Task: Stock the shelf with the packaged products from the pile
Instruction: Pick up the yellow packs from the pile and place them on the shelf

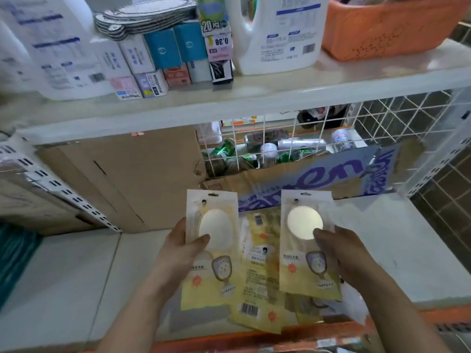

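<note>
My left hand grips a yellow-and-white packet with an oval pad window, thumb across its front. A second packet of the same kind, with a round pad window, is held by my right hand, thumb on its face. Both packets are held upright above the lower shelf. Between and beneath them lies a pile of similar yellow packets, back sides and barcodes showing, near the shelf's front edge.
A brown cardboard box stands at the back of the lower shelf beside a wire basket of cans lined with printed cardboard. The upper shelf carries white detergent jugs, small boxes and an orange basket.
</note>
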A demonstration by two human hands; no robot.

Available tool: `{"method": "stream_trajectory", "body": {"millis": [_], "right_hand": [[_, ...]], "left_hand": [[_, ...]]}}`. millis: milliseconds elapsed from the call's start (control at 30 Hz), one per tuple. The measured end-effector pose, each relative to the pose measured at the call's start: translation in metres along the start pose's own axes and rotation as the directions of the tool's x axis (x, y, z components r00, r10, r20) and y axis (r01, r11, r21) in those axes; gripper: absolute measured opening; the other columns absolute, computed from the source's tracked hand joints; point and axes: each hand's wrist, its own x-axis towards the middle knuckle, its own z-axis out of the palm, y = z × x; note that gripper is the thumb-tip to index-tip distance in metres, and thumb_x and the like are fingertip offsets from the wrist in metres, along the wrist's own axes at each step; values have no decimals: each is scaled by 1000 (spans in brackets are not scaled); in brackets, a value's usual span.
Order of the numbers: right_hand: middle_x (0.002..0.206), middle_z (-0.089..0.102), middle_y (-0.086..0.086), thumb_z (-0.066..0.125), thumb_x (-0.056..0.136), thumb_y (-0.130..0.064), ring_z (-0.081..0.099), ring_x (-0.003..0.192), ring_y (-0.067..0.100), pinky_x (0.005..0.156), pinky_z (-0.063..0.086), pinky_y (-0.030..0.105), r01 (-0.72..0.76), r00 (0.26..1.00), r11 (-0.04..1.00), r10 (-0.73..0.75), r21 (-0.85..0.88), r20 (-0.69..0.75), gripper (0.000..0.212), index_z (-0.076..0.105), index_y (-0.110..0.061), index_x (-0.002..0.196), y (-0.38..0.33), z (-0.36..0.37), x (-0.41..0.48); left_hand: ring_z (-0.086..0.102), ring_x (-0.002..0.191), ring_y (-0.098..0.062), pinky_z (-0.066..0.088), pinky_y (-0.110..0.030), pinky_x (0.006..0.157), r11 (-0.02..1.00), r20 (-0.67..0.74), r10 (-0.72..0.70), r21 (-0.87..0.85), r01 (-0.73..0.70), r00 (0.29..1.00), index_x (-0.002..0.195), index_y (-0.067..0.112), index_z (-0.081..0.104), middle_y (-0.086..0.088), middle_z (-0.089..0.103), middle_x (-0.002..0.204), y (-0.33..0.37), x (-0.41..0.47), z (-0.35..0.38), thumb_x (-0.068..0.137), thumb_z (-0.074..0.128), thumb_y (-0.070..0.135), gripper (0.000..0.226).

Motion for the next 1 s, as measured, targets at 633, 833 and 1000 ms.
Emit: {"method": "stream_trajectory", "body": {"millis": [633, 833, 1000], "right_hand": [[103, 75, 23, 64, 95, -5, 72, 95, 45, 93, 55, 60, 307, 943, 915, -330, 260, 47, 18, 72, -1, 110, -42, 137, -169], [98, 77, 20, 63, 95, -8, 74, 88, 39, 84, 58, 49, 277, 950, 918, -306, 283, 62, 15, 73, -4, 107, -29, 166, -206], [98, 76, 20, 65, 95, -10, 73, 82, 35, 78, 58, 45, 299, 944, 923, -324, 244, 67, 13, 74, -6, 103, -32, 174, -208]], "left_hand": [[71, 101, -44, 55, -60, 91, 929, -9, 134, -348, -129, 991, 123, 9, 65, -20, 74, 113, 6, -82, -175, 93, 68, 9, 30], [73, 100, -39, 59, -48, 83, 922, 20, 117, -374, -101, 993, 124, 8, 65, -16, 75, 112, -15, -95, -203, 93, 66, 7, 31], [71, 103, -42, 56, -55, 92, 915, 3, 87, -397, -78, 996, 123, 7, 65, -19, 75, 112, -23, -97, -207, 93, 66, 5, 30]]}}
